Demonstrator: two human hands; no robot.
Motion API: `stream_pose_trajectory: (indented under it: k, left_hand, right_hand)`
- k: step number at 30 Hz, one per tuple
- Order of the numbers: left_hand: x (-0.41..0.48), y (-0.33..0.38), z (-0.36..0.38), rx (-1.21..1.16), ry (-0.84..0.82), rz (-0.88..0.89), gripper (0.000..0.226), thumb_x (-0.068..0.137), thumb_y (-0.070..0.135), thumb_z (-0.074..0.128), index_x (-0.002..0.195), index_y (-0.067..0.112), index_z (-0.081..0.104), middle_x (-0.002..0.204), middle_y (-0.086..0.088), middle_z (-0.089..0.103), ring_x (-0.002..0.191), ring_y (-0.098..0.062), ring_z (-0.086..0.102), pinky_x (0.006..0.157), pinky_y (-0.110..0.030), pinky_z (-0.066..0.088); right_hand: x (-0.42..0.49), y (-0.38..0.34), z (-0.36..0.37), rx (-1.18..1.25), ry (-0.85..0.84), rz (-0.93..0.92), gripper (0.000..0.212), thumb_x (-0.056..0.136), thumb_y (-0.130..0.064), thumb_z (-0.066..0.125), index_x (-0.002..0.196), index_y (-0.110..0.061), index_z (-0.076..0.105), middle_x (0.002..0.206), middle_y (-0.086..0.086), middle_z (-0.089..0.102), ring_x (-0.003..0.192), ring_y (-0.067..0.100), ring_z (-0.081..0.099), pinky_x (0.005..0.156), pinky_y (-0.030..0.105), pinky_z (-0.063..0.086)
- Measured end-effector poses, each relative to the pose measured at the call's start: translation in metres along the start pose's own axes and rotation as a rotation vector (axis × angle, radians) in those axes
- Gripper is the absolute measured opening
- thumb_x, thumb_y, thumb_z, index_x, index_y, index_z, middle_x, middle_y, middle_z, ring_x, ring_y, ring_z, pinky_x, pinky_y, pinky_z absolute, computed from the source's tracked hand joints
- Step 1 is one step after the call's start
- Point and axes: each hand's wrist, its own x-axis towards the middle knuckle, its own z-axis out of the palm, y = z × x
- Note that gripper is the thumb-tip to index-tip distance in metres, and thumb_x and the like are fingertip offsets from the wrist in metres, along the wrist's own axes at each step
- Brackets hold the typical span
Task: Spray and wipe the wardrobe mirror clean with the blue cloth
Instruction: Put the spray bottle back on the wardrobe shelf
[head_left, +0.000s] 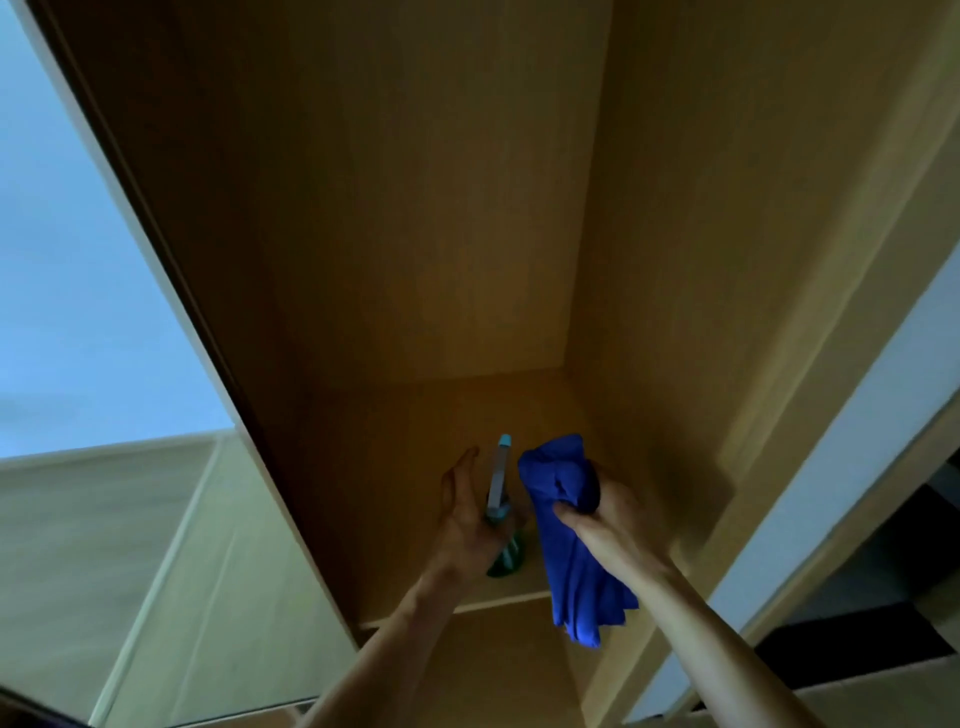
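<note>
Item 1 – blue cloth (569, 551): long axis is running front to back, with the near end hanging over the shelf's front edge and the far end bunching up towards the back right corner.
Item 2 – right hand (602, 519): fingers are curling round the cloth's upper half, gripping it.
Item 3 – left hand (460, 519): is lying against the spray bottle's neck; whether the fingers are closing round it cannot be told.
Item 4 – spray bottle (506, 553): green body is sitting close to the front edge of the shelf (389, 447), just left of the cloth, with the pale blue nozzle pointing away towards the back panel (415, 208).
Item 5 – mirror door (93, 312): is standing along the wardrobe's left side.
</note>
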Motion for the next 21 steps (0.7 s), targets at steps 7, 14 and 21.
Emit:
stream_pose_trajectory:
  k: [7, 14, 21]
  left_hand:
    - [-0.052, -0.004, 0.009, -0.01, 0.092, -0.003, 0.048, 0.095, 0.016, 0.066, 0.131, 0.024, 0.035, 0.133, 0.0, 0.044, 0.095, -0.002, 0.057, 0.066, -0.014, 0.055]
    - [-0.076, 0.018, 0.015, -0.19, -0.011, 0.032, 0.026, 0.105, 0.044, 0.046, 0.122, 0.027, 0.056, 0.114, 0.006, 0.068, 0.099, -0.005, 0.069, 0.082, -0.034, 0.062]
    - [-0.075, 0.058, 0.033, -0.362, -0.202, 0.079, 0.041, 0.1, 0.057, 0.051, 0.134, 0.035, 0.042, 0.115, 0.004, 0.068, 0.096, -0.003, 0.071, 0.083, -0.035, 0.063]
  right_hand:
    - [-0.012, -0.005, 0.004, 0.045, 0.009, -0.036, 0.015, 0.092, -0.028, 0.065, 0.102, -0.019, 0.058, 0.073, -0.006, 0.056, 0.06, 0.005, 0.054, 0.047, 0.01, 0.037]
    - [-0.033, 0.0, -0.002, 0.193, 0.05, -0.005, 0.025, 0.09, -0.032, 0.068, 0.072, -0.026, 0.051, 0.051, -0.01, 0.046, 0.046, 0.004, 0.047, 0.048, 0.02, 0.035]
    - [-0.065, 0.012, -0.022, 0.391, 0.114, 0.0, 0.026, 0.093, -0.047, 0.062, 0.097, -0.022, 0.065, 0.088, 0.006, 0.07, 0.082, 0.016, 0.068, 0.075, 0.043, 0.053]
